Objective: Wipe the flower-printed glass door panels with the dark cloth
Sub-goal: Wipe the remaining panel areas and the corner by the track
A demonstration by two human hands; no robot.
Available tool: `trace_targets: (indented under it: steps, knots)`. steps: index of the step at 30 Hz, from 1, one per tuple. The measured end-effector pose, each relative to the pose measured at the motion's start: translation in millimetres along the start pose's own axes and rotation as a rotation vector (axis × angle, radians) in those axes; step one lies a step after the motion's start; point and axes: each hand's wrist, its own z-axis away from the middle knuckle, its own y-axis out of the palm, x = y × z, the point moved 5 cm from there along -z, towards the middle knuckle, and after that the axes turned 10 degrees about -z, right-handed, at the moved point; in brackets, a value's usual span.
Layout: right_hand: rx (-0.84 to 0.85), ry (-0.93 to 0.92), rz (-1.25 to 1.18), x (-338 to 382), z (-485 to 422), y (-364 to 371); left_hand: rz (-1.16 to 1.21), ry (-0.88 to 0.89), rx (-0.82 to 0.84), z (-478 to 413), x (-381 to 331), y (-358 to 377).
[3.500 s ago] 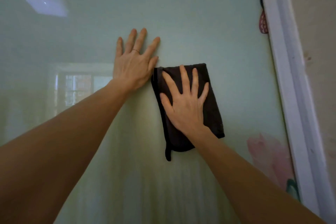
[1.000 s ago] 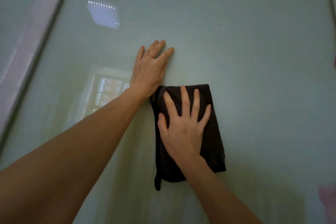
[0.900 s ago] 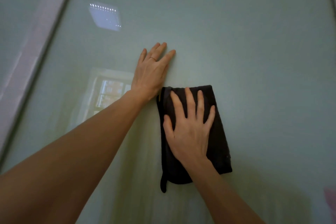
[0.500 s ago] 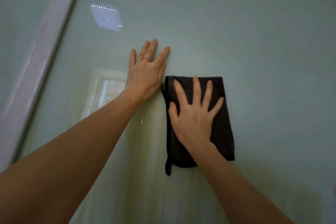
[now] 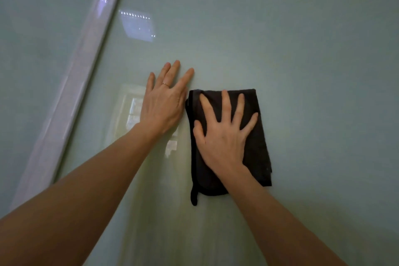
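Note:
The dark cloth (image 5: 258, 153), folded into a tall rectangle, lies flat against the pale green glass door panel (image 5: 302, 49). My right hand (image 5: 224, 136) presses on it with fingers spread, holding it to the glass; a loop of the cloth hangs at its lower left. My left hand (image 5: 164, 103), wearing a thin ring, rests flat and open on the bare glass, its thumb side touching the cloth's left edge. No flower print shows in this view.
A white door frame bar (image 5: 71, 97) runs diagonally at the left, dividing this panel from another glass panel (image 5: 32, 28). The glass reflects a ceiling light (image 5: 137, 26) and a window (image 5: 133, 112).
Both hands and the cloth have slid left across the glass towards the white bar. The right frame and pink flower print seen 3.5 s ago are out of view.

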Motion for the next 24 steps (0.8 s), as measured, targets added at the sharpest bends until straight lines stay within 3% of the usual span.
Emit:
trace_targets:
  steps: [2,9,16,24]
  knots:
    - [-0.016,-0.008,-0.011,-10,-4,-3,0.005,-0.009,-0.016,7,5,0]
    - [-0.129,0.368,0.006,-10,-19,1,-0.026,-0.040,-0.017,32,32,-2]
    - [-0.040,0.069,0.013,25,-5,10,-0.057,-0.028,-0.073,32,32,3]
    - [-0.146,0.329,0.020,0,-8,3,-0.062,-0.032,-0.095,35,36,5]
